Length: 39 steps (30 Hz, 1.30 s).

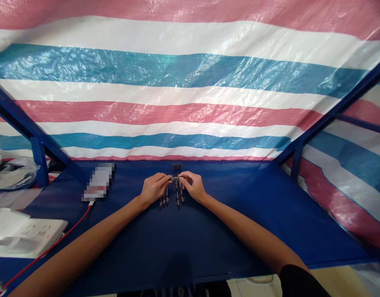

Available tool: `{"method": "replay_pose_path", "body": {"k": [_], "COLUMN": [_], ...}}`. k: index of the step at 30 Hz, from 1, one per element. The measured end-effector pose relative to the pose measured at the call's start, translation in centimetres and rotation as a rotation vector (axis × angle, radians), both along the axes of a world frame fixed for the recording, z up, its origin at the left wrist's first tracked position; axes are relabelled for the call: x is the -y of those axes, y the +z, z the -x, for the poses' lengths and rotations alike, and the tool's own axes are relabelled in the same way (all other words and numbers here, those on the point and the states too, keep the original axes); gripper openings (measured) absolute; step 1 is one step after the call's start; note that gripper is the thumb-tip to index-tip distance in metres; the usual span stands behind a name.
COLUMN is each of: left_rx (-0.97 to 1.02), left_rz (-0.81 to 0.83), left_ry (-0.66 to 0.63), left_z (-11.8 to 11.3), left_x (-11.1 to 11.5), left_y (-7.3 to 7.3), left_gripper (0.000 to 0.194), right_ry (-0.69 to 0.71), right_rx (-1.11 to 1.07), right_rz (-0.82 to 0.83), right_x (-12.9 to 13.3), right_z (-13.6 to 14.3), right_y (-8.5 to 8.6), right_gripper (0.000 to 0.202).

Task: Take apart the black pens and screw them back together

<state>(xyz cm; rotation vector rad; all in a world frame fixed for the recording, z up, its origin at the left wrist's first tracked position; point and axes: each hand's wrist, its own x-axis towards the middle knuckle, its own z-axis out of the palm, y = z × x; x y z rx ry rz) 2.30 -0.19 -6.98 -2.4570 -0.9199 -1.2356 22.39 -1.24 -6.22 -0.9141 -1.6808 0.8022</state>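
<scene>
Between my two hands is a small dark metal part, pinched at its left end by the fingertips of my left hand. The fingers of my right hand close on its right end. Below it, several slim dark rods lie on the blue table, partly under my left hand. Two more dark rods lie beside my right hand, their upper ends near the held part. Just beyond my hands stand three small dark cylinders in a row.
A phone with a red cable lies at the left on the blue table. A white power strip is at the far left. Blue frame bars and a striped sheet stand around the table.
</scene>
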Motion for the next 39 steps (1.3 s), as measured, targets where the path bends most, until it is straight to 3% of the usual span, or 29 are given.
{"method": "replay_pose_path", "body": {"k": [9, 39], "left_rx": [-0.017, -0.029], "left_rz": [-0.001, 0.024], "left_ry": [0.012, 0.081], "left_z": [-0.17, -0.41], "left_x": [0.18, 0.44], "left_y": [0.29, 0.12], "left_gripper": [0.02, 0.023], "right_ry": [-0.018, -0.041], "right_rx": [0.119, 0.159], "right_rz": [-0.069, -0.06], "right_x": [-0.11, -0.22], "right_z": [-0.04, -0.05], "right_y": [-0.19, -0.51], "right_gripper": [0.018, 0.026]}}
